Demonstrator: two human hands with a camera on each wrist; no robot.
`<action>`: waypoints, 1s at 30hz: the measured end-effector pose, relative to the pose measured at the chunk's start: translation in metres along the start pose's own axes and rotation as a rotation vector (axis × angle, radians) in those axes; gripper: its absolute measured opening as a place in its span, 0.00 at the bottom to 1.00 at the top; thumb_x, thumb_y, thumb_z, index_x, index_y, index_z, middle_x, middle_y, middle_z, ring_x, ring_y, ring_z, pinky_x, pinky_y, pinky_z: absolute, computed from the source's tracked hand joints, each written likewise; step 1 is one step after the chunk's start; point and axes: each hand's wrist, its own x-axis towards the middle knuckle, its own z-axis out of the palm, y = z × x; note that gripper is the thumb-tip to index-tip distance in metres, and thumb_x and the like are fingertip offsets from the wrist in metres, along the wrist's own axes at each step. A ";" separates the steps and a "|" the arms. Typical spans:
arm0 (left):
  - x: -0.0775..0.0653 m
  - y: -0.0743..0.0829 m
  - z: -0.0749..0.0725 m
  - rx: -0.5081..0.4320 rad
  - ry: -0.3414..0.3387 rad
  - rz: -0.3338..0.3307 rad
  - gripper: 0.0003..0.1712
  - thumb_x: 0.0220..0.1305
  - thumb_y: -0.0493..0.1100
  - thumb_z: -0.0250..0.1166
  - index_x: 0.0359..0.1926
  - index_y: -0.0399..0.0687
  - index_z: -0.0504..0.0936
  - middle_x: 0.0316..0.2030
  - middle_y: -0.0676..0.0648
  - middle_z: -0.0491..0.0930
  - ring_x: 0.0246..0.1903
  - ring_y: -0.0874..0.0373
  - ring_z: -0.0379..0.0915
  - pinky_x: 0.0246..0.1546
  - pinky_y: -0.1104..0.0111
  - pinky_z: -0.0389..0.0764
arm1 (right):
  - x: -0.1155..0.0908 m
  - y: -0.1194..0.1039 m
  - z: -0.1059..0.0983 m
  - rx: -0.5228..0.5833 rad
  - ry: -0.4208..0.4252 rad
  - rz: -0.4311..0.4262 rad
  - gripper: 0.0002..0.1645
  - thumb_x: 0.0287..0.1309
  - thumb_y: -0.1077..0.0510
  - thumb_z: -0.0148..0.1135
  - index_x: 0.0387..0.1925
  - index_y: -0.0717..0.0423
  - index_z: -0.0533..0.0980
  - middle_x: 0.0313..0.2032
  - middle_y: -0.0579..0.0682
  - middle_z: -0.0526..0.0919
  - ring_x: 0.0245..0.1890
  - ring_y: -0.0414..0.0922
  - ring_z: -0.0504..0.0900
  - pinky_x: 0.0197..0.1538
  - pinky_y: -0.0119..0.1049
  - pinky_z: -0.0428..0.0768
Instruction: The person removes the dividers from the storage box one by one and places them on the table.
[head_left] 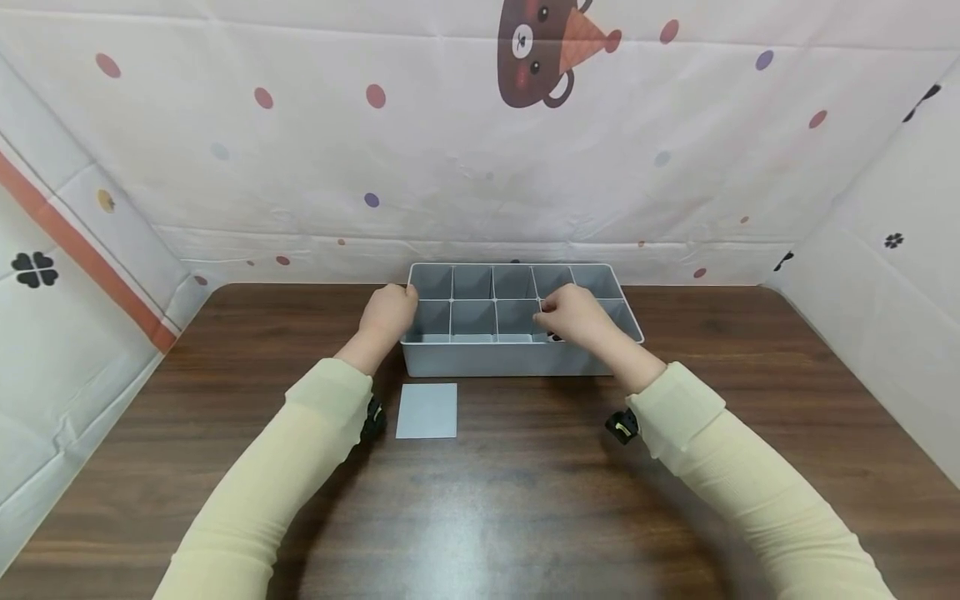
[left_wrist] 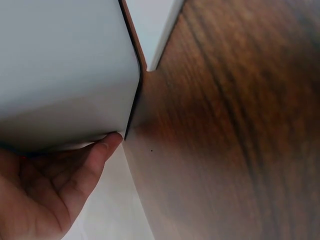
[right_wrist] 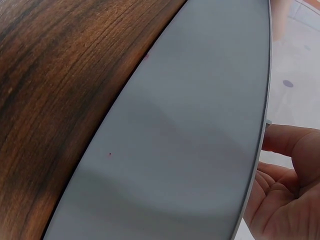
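Observation:
A grey divided organizer box (head_left: 480,360) stands against the back of the table, its compartments in two rows. My left hand (head_left: 389,313) grips its left wall; the left wrist view shows the fingers (left_wrist: 92,165) against the box's outer side. Over the front row, my right hand (head_left: 576,315) has curled fingers and appears to pinch the top of a thin grey divider (head_left: 537,323). In the right wrist view the box's front wall (right_wrist: 185,120) hides the fingertips' grip. A small dark thing (head_left: 554,337) shows below the right hand; its kind is unclear.
A flat, light-grey, nearly square panel (head_left: 427,411) lies on the brown wooden table (head_left: 480,500), just in front of the box's left end. A white patterned cloth (head_left: 450,150) hangs behind the table and along both sides.

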 end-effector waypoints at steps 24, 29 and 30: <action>0.002 0.001 -0.001 -0.152 -0.015 -0.120 0.26 0.83 0.40 0.37 0.56 0.27 0.78 0.46 0.29 0.83 0.40 0.43 0.80 0.48 0.53 0.83 | 0.000 -0.002 -0.003 -0.013 0.021 -0.006 0.30 0.69 0.57 0.59 0.10 0.47 0.62 0.12 0.41 0.70 0.18 0.38 0.68 0.28 0.32 0.66; 0.001 0.002 -0.002 0.048 -0.031 -0.007 0.22 0.81 0.34 0.41 0.65 0.25 0.72 0.50 0.27 0.82 0.47 0.38 0.83 0.50 0.53 0.85 | -0.001 -0.001 -0.003 -0.011 0.027 -0.009 0.30 0.70 0.57 0.59 0.10 0.47 0.62 0.12 0.42 0.70 0.19 0.39 0.69 0.29 0.33 0.67; 0.000 0.002 -0.002 0.055 -0.032 -0.003 0.22 0.81 0.34 0.41 0.65 0.25 0.71 0.51 0.27 0.82 0.48 0.38 0.83 0.50 0.52 0.85 | -0.001 -0.001 -0.003 -0.011 0.028 -0.009 0.30 0.70 0.57 0.59 0.11 0.47 0.62 0.12 0.42 0.70 0.19 0.39 0.69 0.29 0.33 0.67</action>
